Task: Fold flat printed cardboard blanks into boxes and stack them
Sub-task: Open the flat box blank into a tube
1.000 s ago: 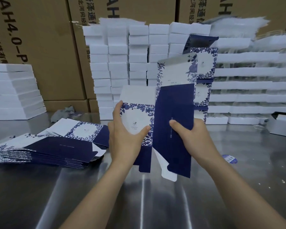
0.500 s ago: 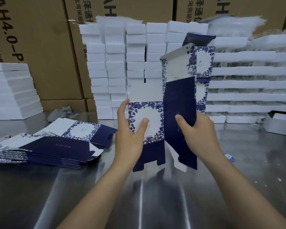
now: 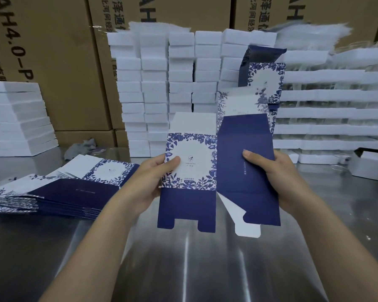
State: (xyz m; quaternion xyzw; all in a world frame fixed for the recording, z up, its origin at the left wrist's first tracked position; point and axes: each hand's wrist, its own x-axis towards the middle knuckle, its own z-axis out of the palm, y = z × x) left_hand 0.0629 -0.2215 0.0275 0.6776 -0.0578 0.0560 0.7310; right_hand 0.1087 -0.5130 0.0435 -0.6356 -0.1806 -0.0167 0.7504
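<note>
Blank (image 3: 231, 177) of blue and white cardboard is held up over the middle of the bench (image 3: 183, 269). The left hand (image 3: 148, 182) pinches the flower side, thumb in front, and the right hand (image 3: 277, 177) grips the dark blue side the same way. A push the wrong way could bend a side or crumple the loose bottom flaps. I count one blank held, one pile of flat blanks (image 3: 59, 192) by the left edge, too many to count, and one stack of made boxes (image 3: 264, 83) at the back.

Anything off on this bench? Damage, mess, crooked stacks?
Minor only. The pile of flat blanks on the left is fanned out, not squared, and a crumpled grey scrap lies behind it. The blank held by the left hand and right hand looks undamaged.
</note>
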